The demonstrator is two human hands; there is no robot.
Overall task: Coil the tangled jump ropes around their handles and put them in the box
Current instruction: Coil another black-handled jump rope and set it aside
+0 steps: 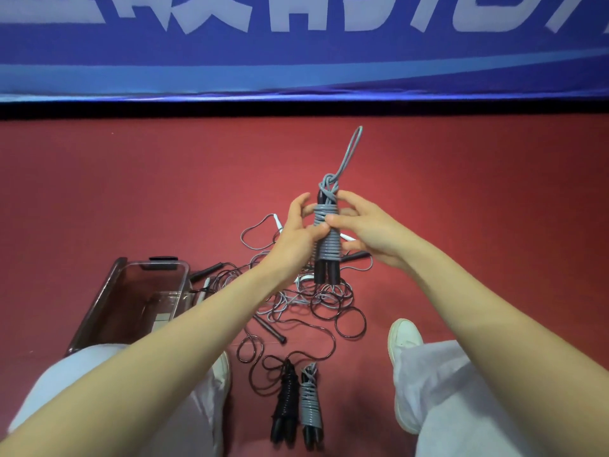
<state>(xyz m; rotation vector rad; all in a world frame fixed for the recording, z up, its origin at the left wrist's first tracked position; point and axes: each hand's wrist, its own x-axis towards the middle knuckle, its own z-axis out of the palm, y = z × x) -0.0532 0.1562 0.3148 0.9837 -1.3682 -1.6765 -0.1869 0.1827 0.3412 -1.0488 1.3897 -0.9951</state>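
Both bare forearms come in from the lower corners over knees in white trousers and converge mid-frame.

Left hand: fingers curled round the grey rope bundle, gripping it from the left side. Right hand: thumb on the front of the coils, fingers behind, pinching the upper turns.

The bundle is held upright, off the floor. Two black handles stick out below the coils. A knot and a long loop stand above them.

Directly beneath lies a tangled pile of grey, black and white ropes on the red floor.

The clear box sits left of the pile, top open, with the left forearm crossing its near corner.

A coiled black bundle and a coiled grey one lie side by side between the white shoes.

The floor runs on to the right and beyond the pile to a blue banner.
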